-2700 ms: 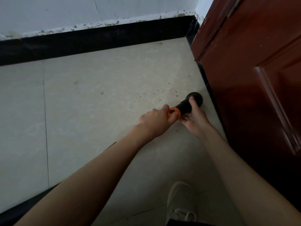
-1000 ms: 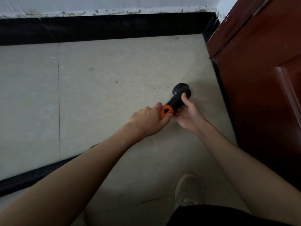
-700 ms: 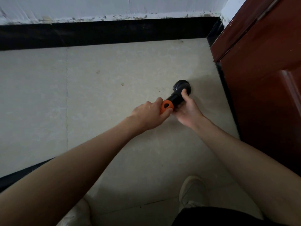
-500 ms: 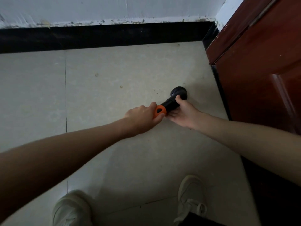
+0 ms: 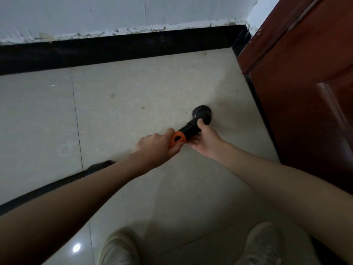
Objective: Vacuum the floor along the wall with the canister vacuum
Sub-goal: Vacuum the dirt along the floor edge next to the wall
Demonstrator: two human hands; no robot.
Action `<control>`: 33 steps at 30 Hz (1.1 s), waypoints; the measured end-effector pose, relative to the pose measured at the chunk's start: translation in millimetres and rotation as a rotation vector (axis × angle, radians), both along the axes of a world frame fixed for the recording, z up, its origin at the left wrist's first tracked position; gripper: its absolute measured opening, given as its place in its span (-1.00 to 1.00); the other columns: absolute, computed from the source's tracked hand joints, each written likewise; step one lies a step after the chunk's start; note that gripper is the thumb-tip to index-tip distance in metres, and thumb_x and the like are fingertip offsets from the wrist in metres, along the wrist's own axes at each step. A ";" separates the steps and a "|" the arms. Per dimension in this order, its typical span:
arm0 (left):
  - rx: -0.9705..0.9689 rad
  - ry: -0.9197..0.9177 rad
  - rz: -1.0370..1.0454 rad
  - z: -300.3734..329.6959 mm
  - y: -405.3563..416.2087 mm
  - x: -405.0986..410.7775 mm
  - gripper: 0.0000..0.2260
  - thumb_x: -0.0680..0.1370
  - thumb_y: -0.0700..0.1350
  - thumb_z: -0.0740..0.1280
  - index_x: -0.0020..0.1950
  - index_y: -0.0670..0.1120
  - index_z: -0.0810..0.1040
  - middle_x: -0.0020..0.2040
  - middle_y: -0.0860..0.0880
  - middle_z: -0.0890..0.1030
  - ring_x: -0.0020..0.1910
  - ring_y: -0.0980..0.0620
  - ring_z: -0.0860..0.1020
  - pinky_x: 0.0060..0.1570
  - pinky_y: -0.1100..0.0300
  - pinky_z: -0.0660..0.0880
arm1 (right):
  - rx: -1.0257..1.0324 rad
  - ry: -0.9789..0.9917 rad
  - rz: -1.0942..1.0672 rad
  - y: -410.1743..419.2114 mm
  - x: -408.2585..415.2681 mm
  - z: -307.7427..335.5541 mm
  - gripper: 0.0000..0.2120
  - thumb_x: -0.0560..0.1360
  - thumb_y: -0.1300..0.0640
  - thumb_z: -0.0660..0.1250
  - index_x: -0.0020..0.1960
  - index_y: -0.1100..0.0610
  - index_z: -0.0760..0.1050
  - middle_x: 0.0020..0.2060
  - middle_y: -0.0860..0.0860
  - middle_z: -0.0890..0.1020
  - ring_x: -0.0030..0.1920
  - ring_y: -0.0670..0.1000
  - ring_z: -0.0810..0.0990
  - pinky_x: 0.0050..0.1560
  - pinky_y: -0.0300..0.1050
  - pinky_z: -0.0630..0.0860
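Down on the tile floor [image 5: 133, 92], near the red-brown door [image 5: 305, 92], well apart from the black baseboard [image 5: 114, 52]. Left hand [image 5: 154, 148] wrapped tight round the orange collar [image 5: 177, 139]. Right hand [image 5: 206, 142] cupping the black tube, thumb on top, just behind the round brush nozzle [image 5: 202, 114]. Might bump the door if pushed too far right. Might trip on the black hose [image 5: 57, 185] by the shoes.

Worn on the head, looking steeply forward and down at close range, with both forearms entering from the bottom corners, shoes [image 5: 265, 243] at the bottom edge, baseboard [image 5: 118, 50] across the top, door [image 5: 309, 88] at right.
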State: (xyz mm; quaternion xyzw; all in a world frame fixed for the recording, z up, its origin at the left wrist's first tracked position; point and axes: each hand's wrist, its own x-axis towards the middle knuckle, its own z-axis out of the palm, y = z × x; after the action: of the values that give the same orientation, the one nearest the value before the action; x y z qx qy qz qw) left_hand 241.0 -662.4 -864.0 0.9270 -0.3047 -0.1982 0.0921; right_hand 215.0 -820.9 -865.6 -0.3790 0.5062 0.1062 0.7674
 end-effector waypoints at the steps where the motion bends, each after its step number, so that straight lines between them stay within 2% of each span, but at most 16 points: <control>1: -0.010 -0.010 0.017 -2.2 -1.9 4.1 -0.58 0.56 0.30 0.05 0.17 0.00 0.34 -0.40 0.06 0.28 -0.33 -0.08 0.42 -0.45 0.17 0.20 | -0.022 -0.005 0.001 0.4 5.7 -1.4 -0.59 0.67 -0.02 0.13 0.33 0.29 0.36 -0.07 0.19 0.58 -0.11 0.12 0.59 -0.14 0.01 0.54; 3: -0.032 -0.016 0.045 -4.8 -3.5 11.8 -0.58 0.56 0.30 0.06 0.17 0.00 0.35 -0.39 0.06 0.27 -0.35 -0.07 0.38 -0.48 0.19 0.15 | -0.063 -0.014 0.017 1.8 15.3 -3.8 -0.58 0.67 -0.04 0.12 0.31 0.29 0.37 -0.10 0.18 0.58 -0.13 0.10 0.58 -0.15 -0.01 0.54; 5: -0.059 -0.008 0.070 -6.7 -0.5 16.6 -0.58 0.55 0.30 0.07 0.16 -0.01 0.36 -0.39 0.05 0.29 -0.36 -0.07 0.38 -0.42 0.16 0.23 | -0.091 -0.020 0.042 4.9 22.2 -5.7 -0.60 0.66 -0.05 0.12 0.25 0.28 0.40 -0.10 0.18 0.58 -0.12 0.10 0.59 -0.10 0.00 0.54; 8: -0.076 0.008 0.104 -7.6 11.6 19.0 -0.58 0.55 0.30 0.07 0.14 -0.02 0.35 -0.39 0.04 0.30 -0.35 -0.08 0.39 -0.34 0.14 0.30 | -0.096 -0.023 0.069 14.3 26.1 -5.6 -0.63 0.66 -0.05 0.14 0.03 0.27 0.46 -0.12 0.19 0.59 -0.14 0.10 0.60 -0.20 -0.04 0.55; 10: -0.068 0.015 0.108 -6.0 21.0 19.4 -0.58 0.55 0.30 0.07 0.15 -0.01 0.35 -0.39 0.04 0.32 -0.34 -0.09 0.41 -0.33 0.14 0.32 | -0.091 -0.021 0.067 22.8 25.1 -5.2 -0.66 0.66 -0.04 0.16 -0.05 0.23 0.47 -0.13 0.18 0.60 -0.15 0.10 0.61 -0.23 -0.05 0.56; 16: -0.051 0.031 0.059 -4.4 49.4 1.7 -0.55 0.51 0.32 0.04 0.15 0.02 0.36 -0.40 0.06 0.33 -0.36 -0.09 0.44 -0.37 0.15 0.33 | -0.085 0.007 0.061 44.8 2.8 -9.9 -0.71 0.65 0.01 0.19 0.10 0.25 0.45 -0.09 0.17 0.61 -0.16 0.08 0.63 -0.30 -0.08 0.58; 20: -0.069 0.014 0.140 -2.1 51.8 18.2 -0.56 0.50 0.33 0.07 0.10 0.01 0.39 -0.32 -0.03 0.39 -0.20 -0.21 0.57 -0.29 0.12 0.35 | -0.077 -0.019 0.106 46.8 22.3 -2.1 -0.64 0.64 0.03 0.21 0.27 0.29 0.38 0.06 0.25 0.58 0.02 0.18 0.61 -0.20 -0.03 0.57; 22: -0.082 0.026 0.180 0.5 51.4 31.7 -0.58 0.51 0.33 0.09 0.05 0.00 0.39 -0.35 -0.02 0.39 -0.25 -0.19 0.54 -0.29 0.11 0.36 | -0.078 -0.025 0.144 47.3 39.1 3.8 -0.65 0.63 0.02 0.23 0.26 0.27 0.37 0.01 0.25 0.58 -0.02 0.18 0.60 -0.18 -0.01 0.56; 25: -0.100 0.041 0.213 1.9 54.4 40.3 -0.62 0.50 0.34 0.08 -0.04 0.03 0.35 -0.39 0.01 0.39 -0.36 -0.10 0.45 -0.35 0.13 0.33 | -0.080 -0.036 0.164 51.5 49.9 7.1 -0.67 0.63 0.00 0.25 0.20 0.26 0.38 -0.15 0.19 0.59 -0.13 0.13 0.61 -0.24 -0.05 0.56; 28: -0.097 0.040 0.172 0.5 58.0 25.8 -0.63 0.48 0.35 0.05 -0.05 0.06 0.32 -0.42 0.03 0.38 -0.44 -0.02 0.41 -0.45 0.18 0.27 | -0.064 -0.013 0.129 51.9 32.5 1.6 -0.65 0.62 0.02 0.26 0.25 0.26 0.38 -0.13 0.19 0.59 -0.16 0.10 0.62 -0.27 -0.05 0.58; 33: -0.071 0.091 0.001 -3.0 47.6 -8.9 -0.52 0.42 0.39 -0.04 0.05 0.06 0.34 -0.43 0.08 0.34 -0.42 -0.04 0.40 -0.42 0.15 0.28 | -0.051 0.078 -0.032 41.0 -22.1 -3.2 -0.73 0.62 0.08 0.26 0.19 0.25 0.39 -0.07 0.19 0.59 -0.16 0.11 0.62 -0.36 -0.07 0.58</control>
State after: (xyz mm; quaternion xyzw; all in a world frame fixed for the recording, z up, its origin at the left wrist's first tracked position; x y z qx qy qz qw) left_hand 232.1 -614.8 -867.0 0.9133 -0.3067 -0.2292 0.1390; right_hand 192.9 -780.0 -868.9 -0.3858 0.5441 0.0958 0.7389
